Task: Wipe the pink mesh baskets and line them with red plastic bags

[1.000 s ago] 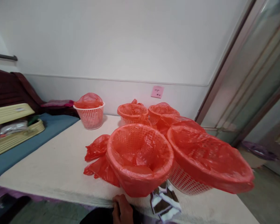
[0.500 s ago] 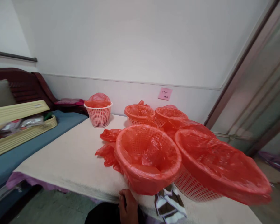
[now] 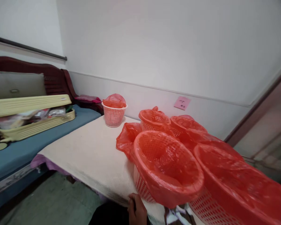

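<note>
My right hand point(image 3: 137, 208) is at the bottom edge, by the table's front edge and over dark clothing. Its fingers are loosely curled, and nothing shows in them. Just beyond it stands a pink lattice basket point(image 3: 142, 186) lined with a red plastic bag point(image 3: 170, 156) folded over the rim. Part of that bag puffs out at the basket's left side. A larger basket point(image 3: 213, 206) with a red bag sits to the right, cut by the frame. Between these two, a brown-and-white cloth point(image 3: 179, 215) is partly hidden. My left hand is out of view.
Two bag-lined baskets, one left point(image 3: 152, 120) and one right point(image 3: 187, 123), stand behind. A smaller basket point(image 3: 114, 115) is at the table's far left corner. A yellow open suitcase point(image 3: 37, 128) lies on the blue bed point(image 3: 84, 114). A pink note point(image 3: 182, 103) is on the wall.
The view has swung left, so the baskets appear farther right and more of the bed and suitcase shows. The bag's loose part left of the near basket looks fuller. My right hand stays curled.
</note>
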{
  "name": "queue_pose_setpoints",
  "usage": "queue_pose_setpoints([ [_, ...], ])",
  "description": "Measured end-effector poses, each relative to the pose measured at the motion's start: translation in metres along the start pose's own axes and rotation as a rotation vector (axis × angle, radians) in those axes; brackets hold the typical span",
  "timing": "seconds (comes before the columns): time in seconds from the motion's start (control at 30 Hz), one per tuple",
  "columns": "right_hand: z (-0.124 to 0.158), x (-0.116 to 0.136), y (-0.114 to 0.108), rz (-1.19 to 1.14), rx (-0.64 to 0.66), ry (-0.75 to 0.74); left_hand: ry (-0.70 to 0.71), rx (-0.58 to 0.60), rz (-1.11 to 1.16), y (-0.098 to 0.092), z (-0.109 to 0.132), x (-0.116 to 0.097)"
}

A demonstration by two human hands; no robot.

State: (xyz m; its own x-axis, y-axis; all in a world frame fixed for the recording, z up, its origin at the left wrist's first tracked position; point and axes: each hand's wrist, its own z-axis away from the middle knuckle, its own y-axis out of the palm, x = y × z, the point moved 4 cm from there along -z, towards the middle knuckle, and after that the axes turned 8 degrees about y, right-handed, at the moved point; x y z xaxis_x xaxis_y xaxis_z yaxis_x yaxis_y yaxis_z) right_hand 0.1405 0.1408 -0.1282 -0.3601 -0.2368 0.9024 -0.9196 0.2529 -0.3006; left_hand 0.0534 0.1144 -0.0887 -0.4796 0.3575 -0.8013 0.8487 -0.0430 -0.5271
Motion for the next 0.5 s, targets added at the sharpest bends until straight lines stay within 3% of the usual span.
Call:
queue_pose_setpoints([
  [0.17,-0.001,0.009,-0.001,0.009,0.021,0.060,0.017,-0.111,0.042,0.009,-0.020,0.010],
  [0.5,0.000,0.016,-0.002,0.046,0.057,0.089,0.006,-0.198,0.104,0.021,-0.015,0.018],
])
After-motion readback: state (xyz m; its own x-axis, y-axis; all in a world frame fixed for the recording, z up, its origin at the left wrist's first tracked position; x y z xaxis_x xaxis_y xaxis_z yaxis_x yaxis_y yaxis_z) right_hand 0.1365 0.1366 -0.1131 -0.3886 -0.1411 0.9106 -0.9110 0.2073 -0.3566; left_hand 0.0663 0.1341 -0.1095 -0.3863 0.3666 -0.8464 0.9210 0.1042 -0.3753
